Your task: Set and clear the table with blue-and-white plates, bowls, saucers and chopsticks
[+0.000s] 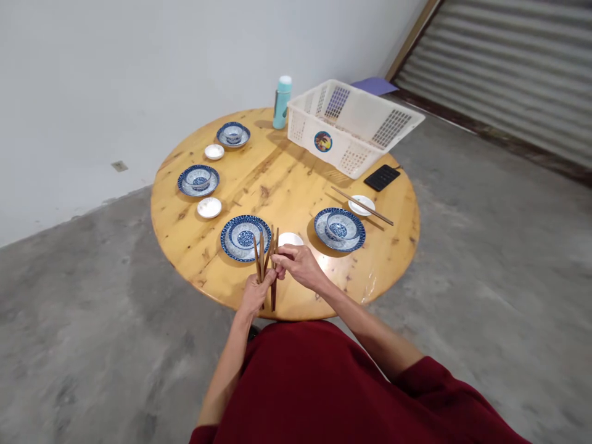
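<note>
My left hand (256,292) is closed around a bundle of several brown chopsticks (264,251) held upright over the near edge of the round wooden table (287,185). My right hand (299,265) pinches one chopstick of that bundle near its top. Just behind my hands lie a small white dish (290,238) and a blue patterned plate with a bowl (245,237). Another blue plate with a bowl (340,229) sits to the right, with a white dish (361,204) and a pair of chopsticks (361,205) laid across it.
Two more blue plate-and-bowl sets (198,179) (234,134) with small white dishes (209,207) (214,151) sit on the left. A white plastic basket (351,126), a teal bottle (282,102) and a black device (382,177) stand at the far right. Concrete floor surrounds the table.
</note>
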`<state>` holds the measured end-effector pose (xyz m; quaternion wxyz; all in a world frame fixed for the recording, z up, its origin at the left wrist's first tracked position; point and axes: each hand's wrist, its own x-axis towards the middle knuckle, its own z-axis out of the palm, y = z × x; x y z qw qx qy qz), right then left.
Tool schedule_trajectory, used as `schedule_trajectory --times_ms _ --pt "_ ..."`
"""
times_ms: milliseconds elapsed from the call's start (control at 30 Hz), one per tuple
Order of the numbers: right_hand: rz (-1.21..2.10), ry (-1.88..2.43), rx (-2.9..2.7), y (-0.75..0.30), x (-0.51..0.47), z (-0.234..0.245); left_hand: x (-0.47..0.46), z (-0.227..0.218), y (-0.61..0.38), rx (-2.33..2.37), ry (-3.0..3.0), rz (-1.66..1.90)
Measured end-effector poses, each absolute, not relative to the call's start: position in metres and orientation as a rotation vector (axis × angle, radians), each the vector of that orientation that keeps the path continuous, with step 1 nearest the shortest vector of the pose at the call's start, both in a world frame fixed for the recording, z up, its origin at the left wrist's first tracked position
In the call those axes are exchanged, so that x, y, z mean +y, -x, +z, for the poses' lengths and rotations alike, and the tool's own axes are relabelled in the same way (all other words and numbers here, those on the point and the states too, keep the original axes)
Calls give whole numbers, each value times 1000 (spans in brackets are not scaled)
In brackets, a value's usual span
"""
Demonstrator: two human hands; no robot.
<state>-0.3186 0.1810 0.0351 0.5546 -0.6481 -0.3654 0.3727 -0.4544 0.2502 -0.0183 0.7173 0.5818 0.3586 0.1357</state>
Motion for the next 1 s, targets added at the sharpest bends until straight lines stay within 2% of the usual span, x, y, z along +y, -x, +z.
schedule_trajectory --times_ms 300,667,1000 --pt "1040 1450 -739 313 178 30 250 -21 452 677 -1342 243" --pt "881 1627 -327 211 208 -14 246 -42 425 866 -1198 184" --pt "1015 1711 -346 190 235 -48 240 -69 411 930 -1076 93"
